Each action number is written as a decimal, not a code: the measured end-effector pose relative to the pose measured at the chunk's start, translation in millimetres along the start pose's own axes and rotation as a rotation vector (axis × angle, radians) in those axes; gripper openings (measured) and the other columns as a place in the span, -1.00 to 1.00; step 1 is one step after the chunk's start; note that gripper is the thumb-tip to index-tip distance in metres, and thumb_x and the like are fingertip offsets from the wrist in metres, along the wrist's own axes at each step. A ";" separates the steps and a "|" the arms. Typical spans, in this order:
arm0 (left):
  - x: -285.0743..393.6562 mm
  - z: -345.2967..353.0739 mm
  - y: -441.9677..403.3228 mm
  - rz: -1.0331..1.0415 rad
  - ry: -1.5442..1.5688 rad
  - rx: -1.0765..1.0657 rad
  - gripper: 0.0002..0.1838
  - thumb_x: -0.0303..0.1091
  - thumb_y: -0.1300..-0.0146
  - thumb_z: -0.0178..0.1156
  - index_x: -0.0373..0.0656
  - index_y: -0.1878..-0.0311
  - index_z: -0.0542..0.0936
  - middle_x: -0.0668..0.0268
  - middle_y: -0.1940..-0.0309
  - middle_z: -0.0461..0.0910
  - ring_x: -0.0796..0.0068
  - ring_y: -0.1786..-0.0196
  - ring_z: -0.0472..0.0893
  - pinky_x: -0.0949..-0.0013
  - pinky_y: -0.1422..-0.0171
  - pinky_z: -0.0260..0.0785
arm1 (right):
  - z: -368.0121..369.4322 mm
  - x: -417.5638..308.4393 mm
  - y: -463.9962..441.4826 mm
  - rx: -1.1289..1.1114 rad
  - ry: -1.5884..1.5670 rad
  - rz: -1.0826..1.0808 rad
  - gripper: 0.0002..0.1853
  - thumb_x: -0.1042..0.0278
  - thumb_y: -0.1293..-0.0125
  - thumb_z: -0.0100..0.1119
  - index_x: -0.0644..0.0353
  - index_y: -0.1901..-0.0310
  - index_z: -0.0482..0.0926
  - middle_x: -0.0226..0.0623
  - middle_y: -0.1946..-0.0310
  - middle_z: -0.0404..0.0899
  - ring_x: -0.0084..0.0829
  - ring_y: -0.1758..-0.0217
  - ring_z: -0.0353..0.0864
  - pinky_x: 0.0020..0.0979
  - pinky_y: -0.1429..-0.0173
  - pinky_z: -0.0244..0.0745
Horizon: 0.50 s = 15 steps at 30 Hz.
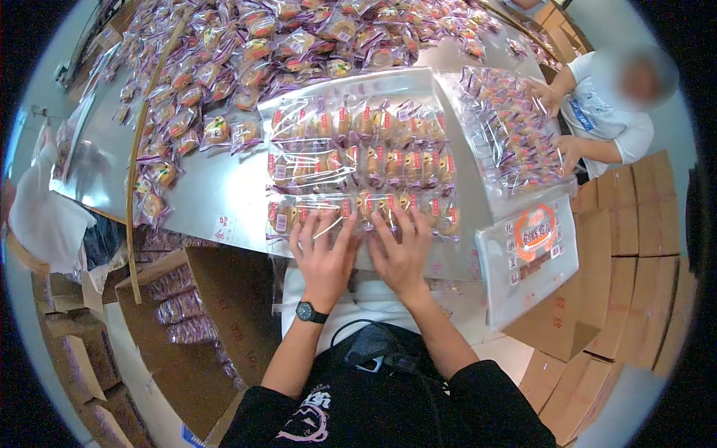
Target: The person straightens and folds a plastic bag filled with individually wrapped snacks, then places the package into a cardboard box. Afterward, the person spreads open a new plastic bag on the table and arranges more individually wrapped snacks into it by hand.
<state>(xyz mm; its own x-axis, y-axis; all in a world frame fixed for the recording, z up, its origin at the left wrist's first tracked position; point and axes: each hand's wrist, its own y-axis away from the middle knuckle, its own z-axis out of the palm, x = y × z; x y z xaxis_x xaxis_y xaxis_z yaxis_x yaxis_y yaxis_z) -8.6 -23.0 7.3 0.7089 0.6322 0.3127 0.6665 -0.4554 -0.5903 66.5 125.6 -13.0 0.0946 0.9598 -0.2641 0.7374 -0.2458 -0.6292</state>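
A large clear plastic bag lies flat on the metal table in front of me, with individually wrapped round pastries in three rows inside it. My left hand, with a black watch on its wrist, rests its spread fingertips on the nearest row. Beside it my right hand touches the same row, fingers stretched out and apart. Neither hand grips anything. To the right, a stack of printed clear bags lies at the table edge.
Many loose wrapped pastries are heaped across the far table. A co-worker at the right has both hands on another filled bag. An open carton with packed pastries stands below left. Cardboard boxes are stacked at right.
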 end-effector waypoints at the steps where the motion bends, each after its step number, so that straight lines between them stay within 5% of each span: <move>1: -1.5 0.0 2.1 0.009 -0.008 -0.006 -0.51 -0.31 -0.15 0.50 0.08 -0.21 0.74 0.25 -0.40 0.57 0.16 -0.50 0.44 -0.09 -0.62 0.07 | 0.1 0.1 1.3 0.010 -0.001 0.001 -0.45 0.27 -0.31 0.40 -0.18 -0.36 0.64 -0.25 -0.50 0.40 0.03 -0.54 0.26 0.09 -0.53 0.25; 15: -0.7 7.7 1.0 -0.036 -0.027 0.013 -0.54 -0.41 -0.20 0.37 0.10 -0.20 0.77 0.42 -0.30 0.71 0.27 -0.50 0.51 -0.11 -0.64 0.05 | 1.7 2.1 1.2 0.006 -0.053 0.043 -0.43 0.40 -0.19 0.41 -0.18 -0.28 0.68 -0.25 -0.31 0.48 0.02 -0.43 0.35 0.08 -0.49 0.29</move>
<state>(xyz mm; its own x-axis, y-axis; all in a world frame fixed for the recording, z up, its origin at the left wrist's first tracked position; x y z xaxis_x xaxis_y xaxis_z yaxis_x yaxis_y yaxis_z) -10.2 -19.0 0.7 0.6781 0.6645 0.3139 0.6882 -0.4242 -0.5887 66.5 127.0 -15.5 0.0908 0.9398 -0.3294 0.7295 -0.2879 -0.6204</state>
